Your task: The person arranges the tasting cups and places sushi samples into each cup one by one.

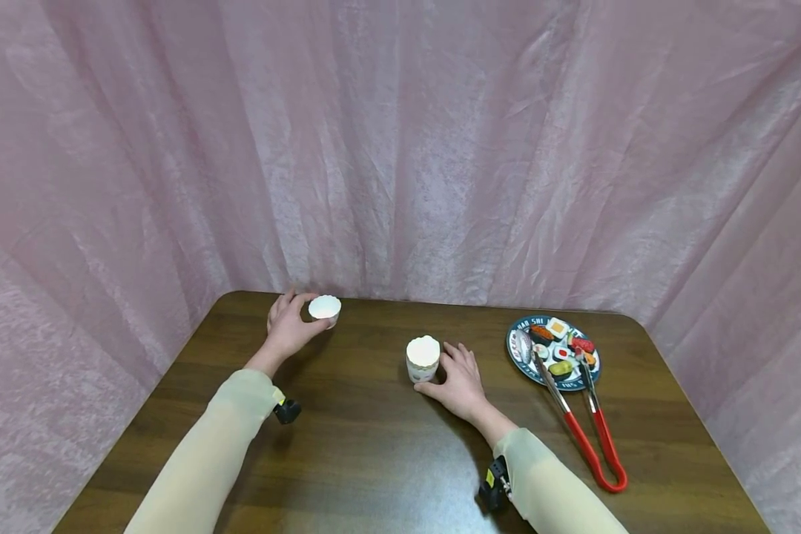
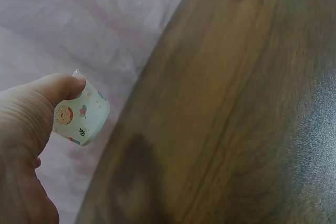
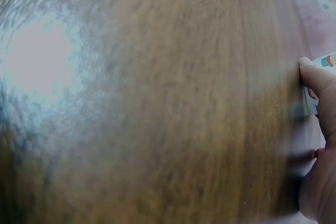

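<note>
In the head view my left hand (image 1: 287, 326) pinches a small white paper baking cup (image 1: 325, 308) by its rim, near the table's back edge. The left wrist view shows the thumb (image 2: 67, 87) across the cup's printed side, which has an orange round face and small leaves. My right hand (image 1: 463, 384) grips a second white paper baking cup (image 1: 423, 359) near the middle of the table, thumb at its front and fingers on its right side. This cup (image 3: 328, 60) is partly cut off in the right wrist view.
To the right, a dark blue patterned plate (image 1: 516, 365) bears several sushi pieces. Metal tongs with red handles (image 1: 610, 445) lie with their tips over the plate. A pink curtain (image 1: 400, 148) hangs behind the brown wooden table (image 1: 347, 460).
</note>
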Demonstrator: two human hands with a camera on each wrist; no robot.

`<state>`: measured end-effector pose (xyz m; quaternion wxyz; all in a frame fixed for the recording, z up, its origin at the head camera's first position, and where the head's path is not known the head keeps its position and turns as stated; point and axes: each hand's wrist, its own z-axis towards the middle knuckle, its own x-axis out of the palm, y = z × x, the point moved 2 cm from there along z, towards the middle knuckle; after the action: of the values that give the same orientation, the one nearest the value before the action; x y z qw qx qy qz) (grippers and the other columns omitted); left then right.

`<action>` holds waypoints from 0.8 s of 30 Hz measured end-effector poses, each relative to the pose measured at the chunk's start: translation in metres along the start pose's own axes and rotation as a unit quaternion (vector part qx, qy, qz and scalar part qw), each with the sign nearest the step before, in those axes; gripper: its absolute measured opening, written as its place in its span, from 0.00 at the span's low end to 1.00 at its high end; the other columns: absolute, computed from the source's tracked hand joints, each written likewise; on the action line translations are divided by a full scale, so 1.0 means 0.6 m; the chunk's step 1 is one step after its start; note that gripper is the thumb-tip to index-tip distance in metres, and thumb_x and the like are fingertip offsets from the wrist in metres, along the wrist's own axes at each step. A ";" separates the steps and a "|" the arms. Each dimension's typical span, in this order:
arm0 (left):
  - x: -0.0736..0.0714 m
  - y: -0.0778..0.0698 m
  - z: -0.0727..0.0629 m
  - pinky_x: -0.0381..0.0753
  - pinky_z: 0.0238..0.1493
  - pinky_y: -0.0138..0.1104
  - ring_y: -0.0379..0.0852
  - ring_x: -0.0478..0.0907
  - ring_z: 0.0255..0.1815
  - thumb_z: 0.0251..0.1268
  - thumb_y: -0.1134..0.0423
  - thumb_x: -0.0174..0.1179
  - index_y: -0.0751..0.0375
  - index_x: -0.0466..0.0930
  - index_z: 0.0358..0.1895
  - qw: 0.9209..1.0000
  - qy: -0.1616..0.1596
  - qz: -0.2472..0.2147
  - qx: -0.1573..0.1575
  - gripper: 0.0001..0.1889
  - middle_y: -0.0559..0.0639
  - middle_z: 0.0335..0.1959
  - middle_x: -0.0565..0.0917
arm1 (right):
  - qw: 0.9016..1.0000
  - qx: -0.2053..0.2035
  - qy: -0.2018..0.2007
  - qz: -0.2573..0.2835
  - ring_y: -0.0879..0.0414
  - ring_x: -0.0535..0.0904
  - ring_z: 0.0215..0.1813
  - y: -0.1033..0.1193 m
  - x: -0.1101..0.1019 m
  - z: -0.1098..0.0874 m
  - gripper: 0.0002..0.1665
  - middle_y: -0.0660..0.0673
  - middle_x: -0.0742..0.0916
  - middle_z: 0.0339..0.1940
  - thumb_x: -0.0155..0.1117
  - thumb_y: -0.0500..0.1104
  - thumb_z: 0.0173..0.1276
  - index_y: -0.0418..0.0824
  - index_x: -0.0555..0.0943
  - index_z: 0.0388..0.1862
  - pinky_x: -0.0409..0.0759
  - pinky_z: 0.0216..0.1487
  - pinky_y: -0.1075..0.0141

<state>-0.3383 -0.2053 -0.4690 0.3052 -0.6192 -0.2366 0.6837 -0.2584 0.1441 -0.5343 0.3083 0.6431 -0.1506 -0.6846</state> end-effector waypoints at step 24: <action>0.055 0.026 0.009 0.37 0.70 0.71 0.71 0.33 0.80 0.65 0.50 0.70 0.56 0.68 0.74 0.999 0.029 -0.012 -0.037 0.36 0.69 0.81 0.48 | 1.000 0.001 -0.003 0.005 0.33 0.50 0.81 0.006 -0.003 -0.006 0.40 0.34 0.69 0.77 0.78 0.61 0.59 0.44 0.79 0.66 0.39 0.79 0.39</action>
<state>-0.3469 -0.1929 -0.5025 0.2975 -0.6465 -0.2602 0.6525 -0.2544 0.1431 -0.5309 0.3103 0.6407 -0.1553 -0.6849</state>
